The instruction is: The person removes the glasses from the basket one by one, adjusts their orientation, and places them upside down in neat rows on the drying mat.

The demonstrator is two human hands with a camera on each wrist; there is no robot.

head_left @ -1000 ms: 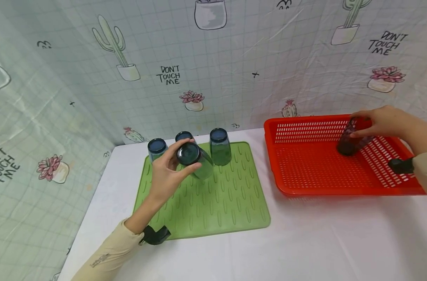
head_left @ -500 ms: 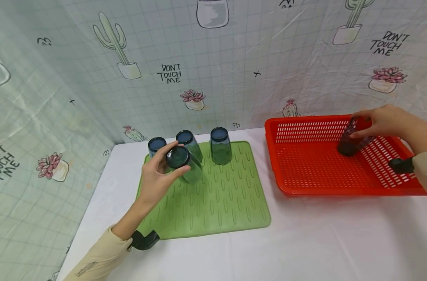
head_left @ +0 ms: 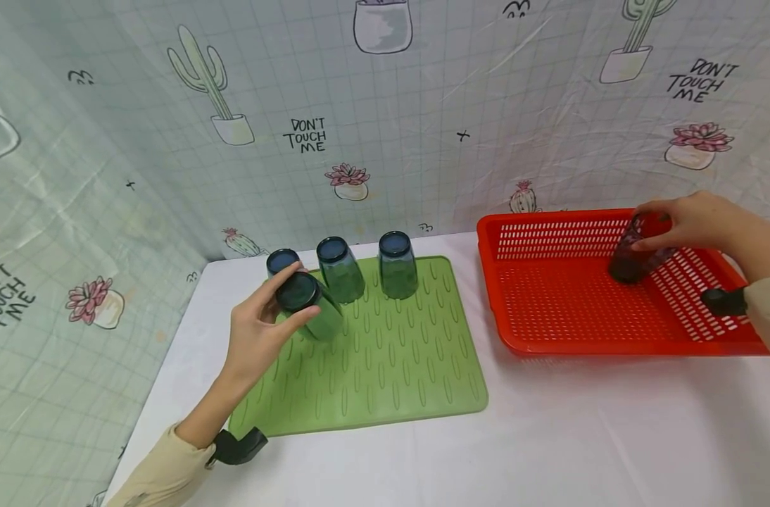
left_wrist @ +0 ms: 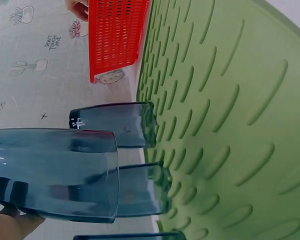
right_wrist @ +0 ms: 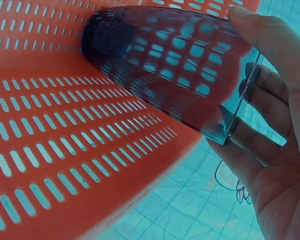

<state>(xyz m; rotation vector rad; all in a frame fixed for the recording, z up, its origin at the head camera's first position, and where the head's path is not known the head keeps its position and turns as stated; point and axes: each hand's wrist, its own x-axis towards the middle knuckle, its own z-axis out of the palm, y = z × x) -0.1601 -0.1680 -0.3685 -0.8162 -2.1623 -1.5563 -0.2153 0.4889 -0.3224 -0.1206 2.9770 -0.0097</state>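
My left hand [head_left: 258, 324] grips a bluish glass tumbler [head_left: 322, 317], base up, over the left part of a green ribbed mat [head_left: 391, 366]. In the left wrist view, that tumbler's [left_wrist: 55, 175] rim looks apart from the mat. Three more glasses stand upside down along the mat's back edge: one at left [head_left: 282, 260], partly covered by the hand, a middle glass [head_left: 342, 272] and a right-hand glass [head_left: 398, 267]. Inside a red plastic basket [head_left: 613, 347], my right hand [head_left: 702, 222] pinches another glass [right_wrist: 165, 65] by its rim, its base down in the basket.
The basket's slotted walls [right_wrist: 55, 145] rise around the right-hand glass. A patterned cloth [head_left: 423, 105] hangs behind and at the left. A white tablecloth [head_left: 550, 429] lies under the mat and basket. A black wrist mount [head_left: 239, 447] sits on the left cuff.
My left hand has carried its glass left and toward me, uncovering the middle back glass. The right hand and its glass have hardly moved.
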